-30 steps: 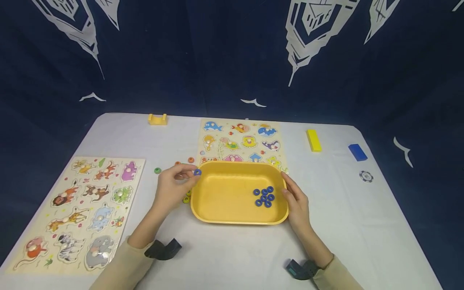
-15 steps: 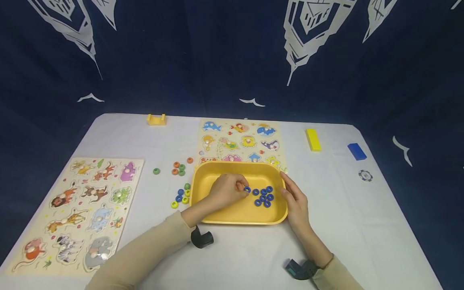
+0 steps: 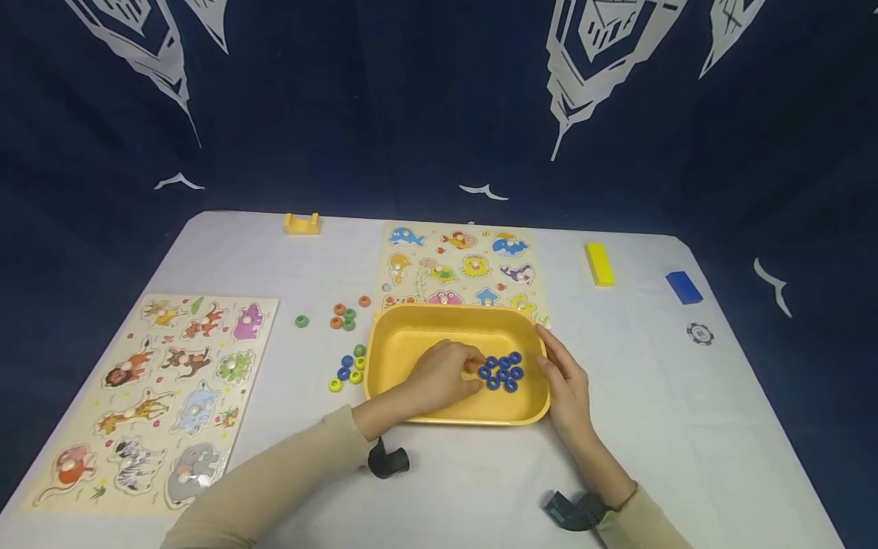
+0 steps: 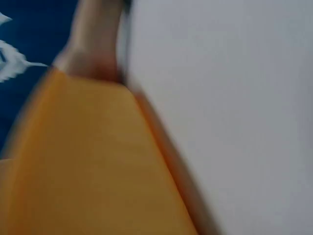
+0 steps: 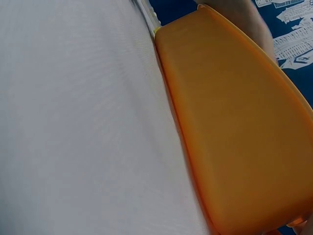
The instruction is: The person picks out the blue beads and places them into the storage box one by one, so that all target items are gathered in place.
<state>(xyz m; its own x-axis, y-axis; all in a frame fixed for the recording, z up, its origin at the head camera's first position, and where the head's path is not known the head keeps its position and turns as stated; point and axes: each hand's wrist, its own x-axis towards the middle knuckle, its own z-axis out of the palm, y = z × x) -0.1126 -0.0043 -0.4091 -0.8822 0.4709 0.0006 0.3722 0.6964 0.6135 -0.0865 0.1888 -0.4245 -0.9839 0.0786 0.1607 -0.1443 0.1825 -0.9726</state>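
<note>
A yellow tray (image 3: 425,415) sits at the middle of the table. Inside its right half lie several small blue ring-shaped beads (image 3: 504,374) in a cluster. My left hand (image 3: 446,374) reaches over the tray's left side, thumb and index finger pinching one blue bead (image 3: 484,372) at the cluster's left edge. At the tray's right end, my right hand (image 3: 568,385) holds the rim, fingers along the outside and thumb at the edge. Both wrist views show mostly the outer wall of the tray (image 4: 107,161), blurred in the left one; the beads are hidden there.
Left of the tray lie loose beads: green (image 3: 302,321), orange (image 3: 364,301), yellow-green (image 3: 335,386) and blue (image 3: 344,374). An animal puzzle board (image 3: 257,374) lies at left, a sea-animal board (image 3: 442,255) behind the tray. Yellow (image 3: 600,264) and blue blocks (image 3: 684,287) and a chip (image 3: 700,334) lie right.
My left hand has carried a blue bead from the tray's left rim across to the cluster inside, setting it beside the others. The right hand has stayed at the rim.
</note>
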